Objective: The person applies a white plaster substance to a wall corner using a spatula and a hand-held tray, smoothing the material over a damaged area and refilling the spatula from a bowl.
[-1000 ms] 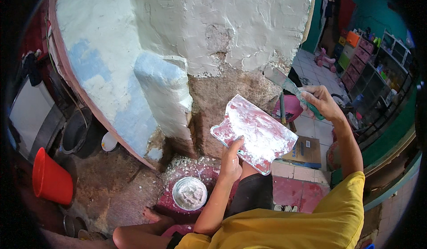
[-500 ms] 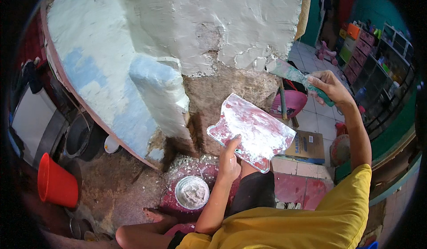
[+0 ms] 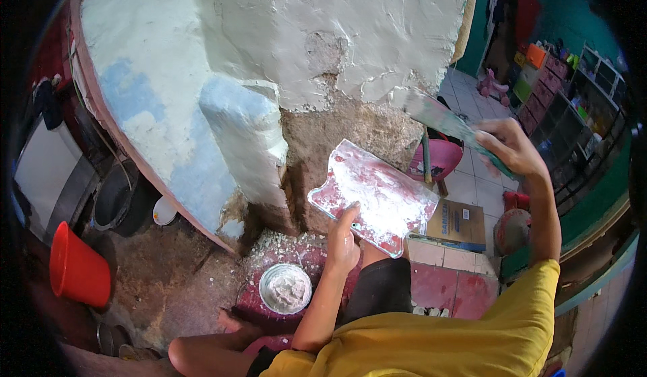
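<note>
Head camera view: two-handed work at a half-plastered wall (image 3: 256,26)

At far left, a red bucket (image 3: 79,266) stands on the stained floor, with a dark basin (image 3: 114,198) behind it. Nearer the middle, a white tub (image 3: 262,295) holds thick white paste (image 3: 286,291). Just right of it, the left hand (image 3: 344,245) grips a red board (image 3: 329,197) by its near edge, thumb pressed on top; the fingers underneath are hidden. The board is tilted, smeared with more white paste, and sits in front of the wall's bare brown patch (image 3: 350,131). Keeping it fairly level and close below the blade should help catch drips.

Further right, a broad putty knife (image 3: 431,111) reaches leftward, its blurred tip at the lower edge of the pale plaster; whether it presses there, I cannot tell. A low blade angle and steady, even pressure would likely suit that ragged edge, working thin layers into the rough surface. Below the knife sits a cardboard box (image 3: 458,222). At right, the right hand (image 3: 509,149) has its fingers curled closed around the knife's green handle
</note>
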Motion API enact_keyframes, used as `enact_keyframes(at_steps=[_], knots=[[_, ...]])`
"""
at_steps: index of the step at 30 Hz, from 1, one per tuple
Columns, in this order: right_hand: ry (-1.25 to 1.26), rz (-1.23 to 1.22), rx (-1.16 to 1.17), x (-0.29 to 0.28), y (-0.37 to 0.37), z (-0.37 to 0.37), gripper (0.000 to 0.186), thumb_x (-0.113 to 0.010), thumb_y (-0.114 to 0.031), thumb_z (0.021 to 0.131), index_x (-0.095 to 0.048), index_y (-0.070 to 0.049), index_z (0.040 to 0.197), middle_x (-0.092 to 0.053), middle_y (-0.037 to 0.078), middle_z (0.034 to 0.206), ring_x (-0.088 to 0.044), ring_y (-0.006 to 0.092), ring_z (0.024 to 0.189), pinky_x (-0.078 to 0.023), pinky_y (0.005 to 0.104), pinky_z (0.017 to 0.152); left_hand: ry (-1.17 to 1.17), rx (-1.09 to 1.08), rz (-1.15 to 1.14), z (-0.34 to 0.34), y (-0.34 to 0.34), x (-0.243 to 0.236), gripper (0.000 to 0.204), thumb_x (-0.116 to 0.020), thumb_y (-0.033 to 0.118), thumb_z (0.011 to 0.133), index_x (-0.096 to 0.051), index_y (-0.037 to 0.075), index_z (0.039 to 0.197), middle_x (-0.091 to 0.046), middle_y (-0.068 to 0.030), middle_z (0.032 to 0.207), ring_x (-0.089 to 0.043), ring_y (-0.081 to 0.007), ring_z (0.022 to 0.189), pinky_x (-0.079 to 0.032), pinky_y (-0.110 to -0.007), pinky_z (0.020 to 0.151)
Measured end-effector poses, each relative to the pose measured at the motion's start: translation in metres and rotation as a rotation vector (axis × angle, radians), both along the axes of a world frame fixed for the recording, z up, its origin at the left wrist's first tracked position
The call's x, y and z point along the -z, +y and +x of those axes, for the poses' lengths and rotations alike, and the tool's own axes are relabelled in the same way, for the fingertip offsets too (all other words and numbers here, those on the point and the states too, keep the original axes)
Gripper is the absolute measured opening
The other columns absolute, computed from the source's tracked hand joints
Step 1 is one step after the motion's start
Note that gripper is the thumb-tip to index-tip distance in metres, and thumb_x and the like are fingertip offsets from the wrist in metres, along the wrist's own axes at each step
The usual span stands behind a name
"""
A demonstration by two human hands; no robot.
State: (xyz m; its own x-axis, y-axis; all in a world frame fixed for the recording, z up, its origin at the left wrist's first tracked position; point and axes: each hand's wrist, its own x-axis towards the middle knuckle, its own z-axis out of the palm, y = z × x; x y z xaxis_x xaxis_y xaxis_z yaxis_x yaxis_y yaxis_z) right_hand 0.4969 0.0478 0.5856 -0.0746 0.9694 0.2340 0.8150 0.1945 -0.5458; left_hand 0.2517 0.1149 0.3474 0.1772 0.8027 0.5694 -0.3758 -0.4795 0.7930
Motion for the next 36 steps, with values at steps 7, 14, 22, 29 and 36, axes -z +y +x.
enact_keyframes(at_steps=[7,14,22,29,36], knots=[[-0.015,0.095,-0.015,0.022,0.052,0.009,0.034,-0.052,-0.026,0.090,-0.060,0.007,0.095,-0.054,0.004,0.067,-0.049,0.0071,0.046,-0.038,0.0215,0.036,-0.497,0.304,-0.819,0.004,-0.003,-0.019,0.032,-0.055,0.003,0.077,-0.051,0.001,0.109,-0.055,-0.0085,0.104,-0.054,-0.0199,0.096,-0.043,-0.033,0.084],[-0.001,-0.005,0.134,0.005,0.016,0.029,0.032,-0.052,-0.024,0.090,-0.060,0.007,0.093,-0.051,0.004,0.060,-0.045,0.0075,0.041,-0.037,0.0235,0.033,-0.328,0.255,-0.530,0.005,0.003,0.015,0.027,-0.053,0.005,0.085,-0.052,-0.003,0.110,-0.052,-0.0102,0.110,-0.049,-0.0207,0.104,-0.037,-0.032,0.091],[-0.540,0.319,-0.024,0.001,0.016,-0.030,0.018,-0.054,-0.013,0.084,-0.060,0.000,0.095,-0.060,0.013,0.067,-0.058,0.0235,0.058,-0.045,0.0357,0.055,-0.466,0.241,-0.676,0.008,0.000,-0.001,0.023,-0.056,0.012,0.081,-0.054,0.003,0.102,-0.055,-0.0038,0.096,-0.053,-0.0129,0.088,-0.043,-0.028,0.077],[-1.049,0.492,0.029,-0.023,0.058,-0.050,0.025,-0.064,-0.027,0.077,-0.061,-0.007,0.091,-0.058,0.012,0.063,-0.058,0.0282,0.058,-0.043,0.0377,0.051,-0.479,0.289,-0.718,0.000,0.000,-0.004,0.028,-0.055,0.010,0.084,-0.048,0.001,0.110,-0.053,-0.0056,0.103,-0.050,-0.0140,0.097,-0.037,-0.029,0.086],[-1.375,0.530,-0.063,-0.066,0.090,-0.076,0.028,-0.065,-0.034,0.075,-0.062,-0.006,0.077,-0.057,0.010,0.063,-0.057,0.0266,0.066,-0.042,0.0378,0.064,-0.411,0.185,-0.553,0.010,0.003,0.012,0.029,-0.048,-0.004,0.080,-0.055,-0.002,0.108,-0.056,-0.0145,0.108,-0.051,-0.0247,0.103,-0.038,-0.033,0.090]])
